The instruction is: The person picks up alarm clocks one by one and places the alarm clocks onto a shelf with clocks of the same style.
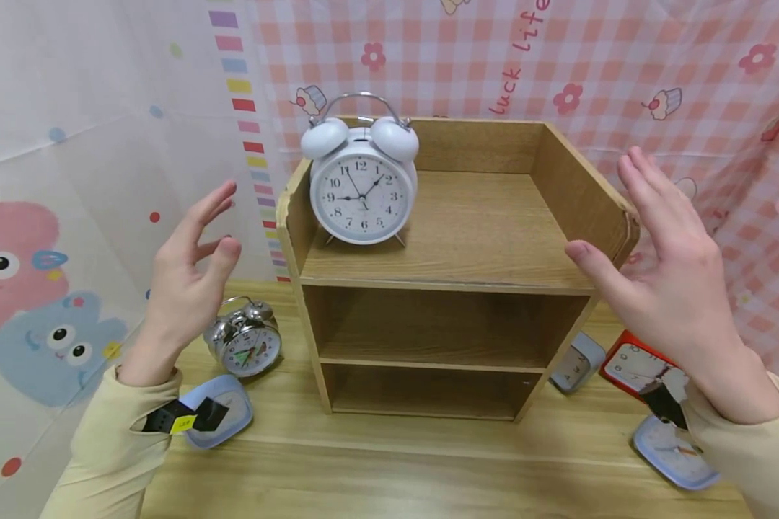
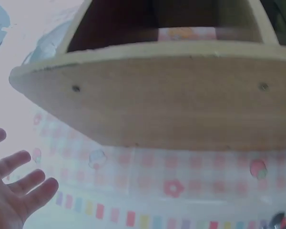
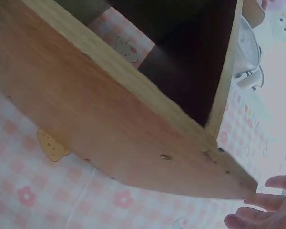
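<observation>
Between the left hand (image 1: 185, 288) and the right hand (image 1: 681, 288), both spread and holding nothing, the wooden shelf (image 1: 448, 287) is placed; right-hand contact cannot be judged. If the shelf is bumped, the white clock (image 1: 362, 194) could be toppled; it is carried in the top compartment (image 1: 483, 223), nearer the left hand.

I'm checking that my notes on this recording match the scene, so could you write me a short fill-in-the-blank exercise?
1. The white alarm clock stands on the ____ level of the wooden shelf unit.
2. In the head view, the silver twin-bell clock is to the ____ of that unit.
3. The left hand and right hand are holding ____.
4. The checked curtain reads "luck ____".

Missing words: top; left; nothing; life
</observation>
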Available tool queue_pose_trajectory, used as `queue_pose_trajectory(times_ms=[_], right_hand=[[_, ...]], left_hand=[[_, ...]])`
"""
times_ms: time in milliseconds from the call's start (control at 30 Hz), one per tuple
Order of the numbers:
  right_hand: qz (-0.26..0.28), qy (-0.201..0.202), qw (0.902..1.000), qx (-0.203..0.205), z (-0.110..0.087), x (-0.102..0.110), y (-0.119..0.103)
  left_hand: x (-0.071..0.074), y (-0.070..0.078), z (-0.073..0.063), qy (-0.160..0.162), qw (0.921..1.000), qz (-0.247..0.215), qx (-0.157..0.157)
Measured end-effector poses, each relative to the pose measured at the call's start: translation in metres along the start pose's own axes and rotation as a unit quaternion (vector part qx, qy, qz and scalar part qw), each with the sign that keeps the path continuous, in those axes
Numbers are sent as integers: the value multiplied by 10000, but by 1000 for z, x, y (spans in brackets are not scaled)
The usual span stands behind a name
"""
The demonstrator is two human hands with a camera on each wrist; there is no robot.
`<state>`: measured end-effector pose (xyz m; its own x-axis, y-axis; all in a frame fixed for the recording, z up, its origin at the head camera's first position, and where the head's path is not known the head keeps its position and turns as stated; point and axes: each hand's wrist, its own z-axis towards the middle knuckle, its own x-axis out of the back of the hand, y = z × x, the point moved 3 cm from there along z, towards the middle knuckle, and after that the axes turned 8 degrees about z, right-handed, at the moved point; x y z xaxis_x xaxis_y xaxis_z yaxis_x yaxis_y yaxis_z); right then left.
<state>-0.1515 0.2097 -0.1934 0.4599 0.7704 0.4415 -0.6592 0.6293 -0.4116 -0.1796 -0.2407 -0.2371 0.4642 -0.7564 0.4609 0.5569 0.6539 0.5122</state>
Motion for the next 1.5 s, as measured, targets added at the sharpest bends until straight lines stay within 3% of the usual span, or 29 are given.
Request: queue_pose_trajectory(times_ms=[167,300,533,767,933,1133,1300,1500], right_hand=[[22,232,9994,-260,-12,6,12],[193,342,9981,-484,-19,7,21],[642,399,9946,-712,-26,1,32],[622,392,9928,-948,-30,-6,38],[680,352,9902,-1166,-33,-9,40],[704,499,9910,-1022,-34,-13,38],[837,684,9905,-853,-35,-15,39],[829,819,9906,-714,-34,-19,41]], left_hand=[[5,-13,-4,-380,9981,477,94],[8,-25,-7,-743,9920,1019,61],[6,-58,-20,-1646,9701,1760,302],[3,-95,-35,-2325,9467,2175,494],[2,-115,-45,-2502,9366,2364,661],[1,-136,-56,-2689,9246,2608,693],[2,-154,-63,-2968,9123,2638,1001],[-1,-173,-73,-3191,9039,2509,1347]])
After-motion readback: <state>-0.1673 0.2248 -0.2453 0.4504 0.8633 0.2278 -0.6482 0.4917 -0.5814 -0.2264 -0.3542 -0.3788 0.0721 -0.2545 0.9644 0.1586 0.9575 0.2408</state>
